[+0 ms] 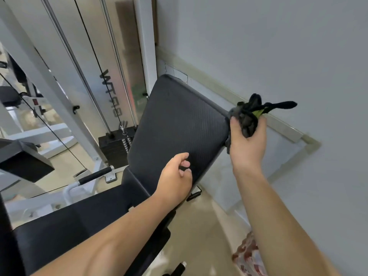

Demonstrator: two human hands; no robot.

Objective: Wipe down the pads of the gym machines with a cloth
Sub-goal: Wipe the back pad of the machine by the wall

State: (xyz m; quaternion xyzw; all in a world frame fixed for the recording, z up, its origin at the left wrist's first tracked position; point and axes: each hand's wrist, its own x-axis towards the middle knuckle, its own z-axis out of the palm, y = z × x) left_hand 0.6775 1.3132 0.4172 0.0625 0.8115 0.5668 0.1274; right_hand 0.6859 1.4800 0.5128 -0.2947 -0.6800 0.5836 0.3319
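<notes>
- Head view. Right hand (247, 144) grips a bunched dark cloth (248, 116), fingers and thumb curled round the wad. One strip of the cloth sticks out to the right, and a yellow-green tag shows in the folds.
- Cloth location: at the right edge of the inclined back pad (179, 120), about level with its middle. It seems to touch the edge, but actual contact cannot be confirmed.
- Left hand (175, 176) hovers over the lower part of the back pad, fingers loosely curled and holding nothing. Whether it touches the pad cannot be told.
- Seat pad (79, 226) lies below and left of the back pad, under the left forearm.
- Handling, judged: the cloth looks soft, light and limp, and it takes the shape of the fist. A loose wad may shed trailing ends, so it is best held in the palm with a flat face toward the pad.
- The pad surface looks ribbed and firm, so it probably gives the cloth some drag.
- Containers: none seen in this view, neither bottle nor bucket.
- Weight stack (113, 148) stands behind the pad's left edge.
</notes>
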